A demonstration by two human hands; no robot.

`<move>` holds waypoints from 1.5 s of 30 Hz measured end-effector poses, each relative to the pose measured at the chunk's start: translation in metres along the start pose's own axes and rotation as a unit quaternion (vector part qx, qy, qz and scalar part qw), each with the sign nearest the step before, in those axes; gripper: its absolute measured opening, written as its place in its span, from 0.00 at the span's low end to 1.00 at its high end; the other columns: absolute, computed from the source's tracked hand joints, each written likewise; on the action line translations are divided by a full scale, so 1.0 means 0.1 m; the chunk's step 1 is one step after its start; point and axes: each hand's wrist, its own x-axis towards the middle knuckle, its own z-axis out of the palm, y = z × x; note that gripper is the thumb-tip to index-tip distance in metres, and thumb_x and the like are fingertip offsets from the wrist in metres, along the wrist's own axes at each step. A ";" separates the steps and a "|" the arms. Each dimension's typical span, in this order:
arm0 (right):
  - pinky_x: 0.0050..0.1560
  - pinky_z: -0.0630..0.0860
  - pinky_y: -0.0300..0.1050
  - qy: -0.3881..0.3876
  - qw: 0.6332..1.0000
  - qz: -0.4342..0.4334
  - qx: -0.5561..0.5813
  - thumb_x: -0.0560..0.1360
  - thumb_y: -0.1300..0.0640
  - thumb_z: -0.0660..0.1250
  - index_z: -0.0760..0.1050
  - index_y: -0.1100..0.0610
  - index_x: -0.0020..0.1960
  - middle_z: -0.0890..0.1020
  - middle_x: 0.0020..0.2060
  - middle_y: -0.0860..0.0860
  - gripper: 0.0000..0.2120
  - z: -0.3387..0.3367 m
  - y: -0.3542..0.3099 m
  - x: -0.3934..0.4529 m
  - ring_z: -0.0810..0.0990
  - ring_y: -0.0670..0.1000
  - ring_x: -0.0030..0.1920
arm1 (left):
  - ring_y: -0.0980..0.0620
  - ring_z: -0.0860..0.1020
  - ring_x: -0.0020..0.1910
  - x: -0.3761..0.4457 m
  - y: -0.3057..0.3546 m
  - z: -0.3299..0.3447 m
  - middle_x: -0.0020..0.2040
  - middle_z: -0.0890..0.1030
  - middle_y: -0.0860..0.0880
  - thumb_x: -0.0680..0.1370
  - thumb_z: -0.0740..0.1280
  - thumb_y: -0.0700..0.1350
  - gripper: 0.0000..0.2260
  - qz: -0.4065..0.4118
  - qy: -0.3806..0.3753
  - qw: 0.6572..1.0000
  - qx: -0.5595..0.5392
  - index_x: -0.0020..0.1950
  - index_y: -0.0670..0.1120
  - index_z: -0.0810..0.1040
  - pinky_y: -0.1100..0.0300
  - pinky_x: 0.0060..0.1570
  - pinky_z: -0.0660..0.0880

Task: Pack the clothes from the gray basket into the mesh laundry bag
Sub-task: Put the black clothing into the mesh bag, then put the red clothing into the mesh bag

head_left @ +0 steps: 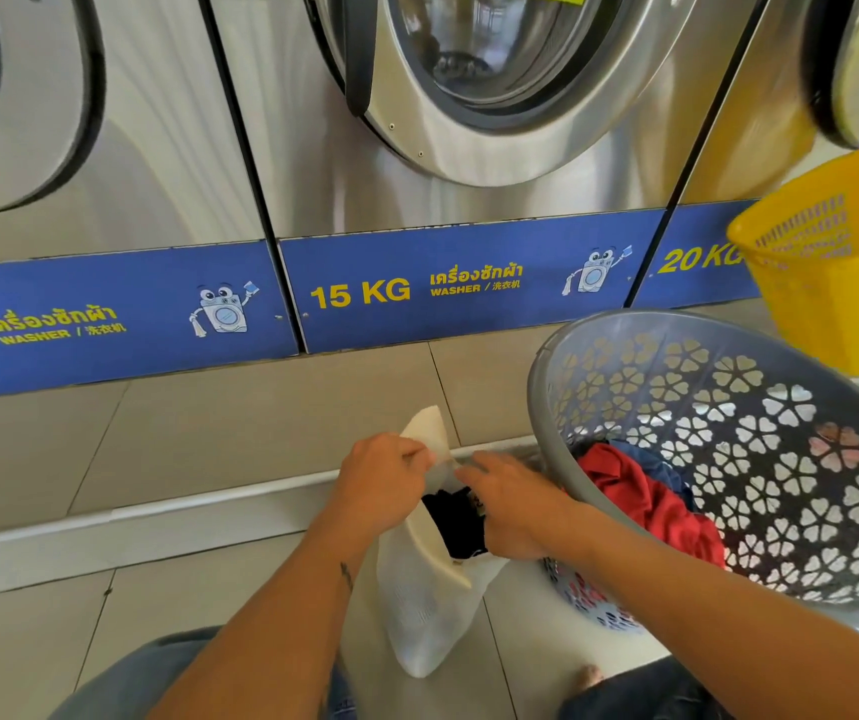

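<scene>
A white mesh laundry bag (419, 610) lies on the tiled floor in front of me, its mouth held apart. My left hand (380, 483) pinches the bag's upper edge. My right hand (513, 504) grips the opposite edge of the opening, over a black garment (456, 522) that sits partly inside the bag. To the right, the gray basket (760, 407) is tipped toward me. Inside it lie a red garment (650, 498) and a dark blue garment (648, 459).
A row of steel washers stands behind, the 15 KG washer (469, 122) straight ahead on a raised tiled step (209, 433). A yellow basket (843, 272) stands at the far right on the step. My knees in jeans (146, 678) are at the bottom.
</scene>
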 end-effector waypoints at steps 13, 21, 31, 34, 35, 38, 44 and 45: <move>0.49 0.77 0.47 0.281 0.933 0.097 0.204 0.75 0.63 0.62 0.80 0.51 0.59 0.84 0.44 0.50 0.16 -0.79 0.93 -0.44 0.82 0.54 0.47 | 0.50 0.79 0.53 0.06 0.51 0.07 0.57 0.82 0.49 0.76 0.64 0.35 0.16 -0.008 0.096 0.983 -0.156 0.50 0.54 0.85 0.56 0.56 0.77; 0.62 0.74 0.49 -0.132 0.970 0.203 0.003 0.76 0.57 0.60 0.58 0.50 0.79 0.69 0.73 0.58 0.32 -0.12 1.73 -0.17 0.72 0.60 0.69 | 0.54 0.75 0.51 0.14 0.53 0.24 0.63 0.79 0.49 0.78 0.66 0.39 0.13 -0.018 0.041 0.989 -0.140 0.55 0.54 0.84 0.62 0.52 0.71; 0.68 0.64 0.72 -0.170 0.962 0.161 -0.143 0.66 0.39 0.72 0.47 0.38 0.79 0.52 0.79 0.58 0.50 0.51 1.97 0.66 0.53 0.67 0.77 | 0.46 0.73 0.60 0.26 0.47 0.45 0.63 0.77 0.51 0.76 0.64 0.38 0.22 0.025 -0.032 0.998 0.053 0.67 0.57 0.75 0.53 0.59 0.72; 0.69 0.59 0.77 -0.231 0.946 0.179 -0.143 0.68 0.38 0.72 0.38 0.39 0.79 0.45 0.80 0.58 0.53 0.82 2.02 0.73 0.47 0.70 0.78 | 0.46 0.73 0.59 0.27 0.45 0.44 0.62 0.76 0.51 0.76 0.64 0.35 0.23 0.015 -0.031 0.999 0.036 0.67 0.55 0.76 0.50 0.60 0.73; 0.70 0.62 0.74 -0.249 0.941 0.174 -0.147 0.71 0.43 0.72 0.38 0.42 0.80 0.49 0.79 0.59 0.51 0.89 2.00 0.69 0.51 0.70 0.77 | 0.46 0.73 0.57 0.27 0.44 0.43 0.60 0.77 0.51 0.75 0.64 0.34 0.22 0.016 -0.026 0.999 0.037 0.65 0.54 0.77 0.50 0.59 0.74; 0.67 0.69 0.67 -0.238 0.932 0.174 -0.212 0.79 0.55 0.64 0.46 0.53 0.81 0.57 0.76 0.58 0.37 1.11 1.94 0.56 0.61 0.65 0.73 | 0.46 0.73 0.57 0.29 0.38 0.41 0.58 0.76 0.50 0.75 0.63 0.34 0.22 0.012 -0.017 0.999 0.042 0.65 0.52 0.77 0.52 0.57 0.73; 0.63 0.71 0.68 -0.221 0.927 0.162 -0.255 0.81 0.54 0.60 0.44 0.51 0.81 0.54 0.76 0.58 0.35 1.32 1.95 0.56 0.61 0.66 0.73 | 0.47 0.72 0.54 0.25 0.36 0.43 0.51 0.71 0.51 0.76 0.63 0.35 0.22 0.014 -0.030 0.997 0.067 0.65 0.54 0.77 0.52 0.52 0.73; 0.62 0.71 0.69 -0.220 0.926 0.161 -0.260 0.81 0.54 0.61 0.42 0.50 0.81 0.53 0.77 0.58 0.37 1.35 1.95 0.54 0.60 0.67 0.73 | 0.47 0.72 0.53 0.23 0.35 0.43 0.50 0.71 0.51 0.76 0.63 0.35 0.22 0.019 -0.037 0.996 0.073 0.64 0.55 0.78 0.52 0.52 0.73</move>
